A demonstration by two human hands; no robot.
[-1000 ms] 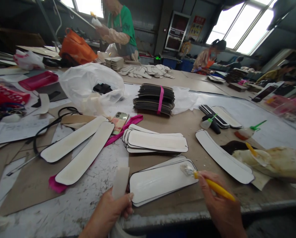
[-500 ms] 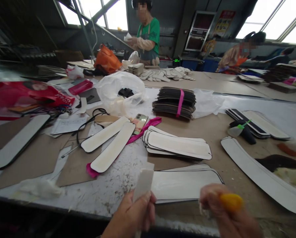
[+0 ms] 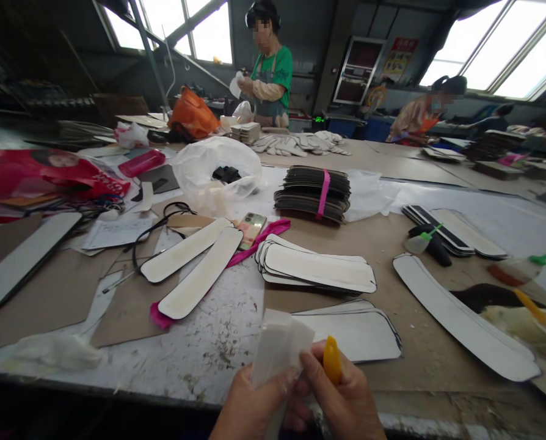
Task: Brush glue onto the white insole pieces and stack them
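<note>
We've got our left hand (image 3: 254, 400) and right hand (image 3: 341, 397) pinching a white strip (image 3: 280, 343) (yellow brush handle (image 3: 331, 360) tucked under right fingers (image 3: 314, 373)).

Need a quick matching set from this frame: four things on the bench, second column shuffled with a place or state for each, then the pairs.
1. yellow brush handle
2. dark stack
3. phone
4. translucent strip

A. bound by a pink band
B. in the right hand
C. lying beside the pink ribbon
D. pinched by the left hand

Pairs: 1-B, 2-A, 3-C, 4-D
</note>
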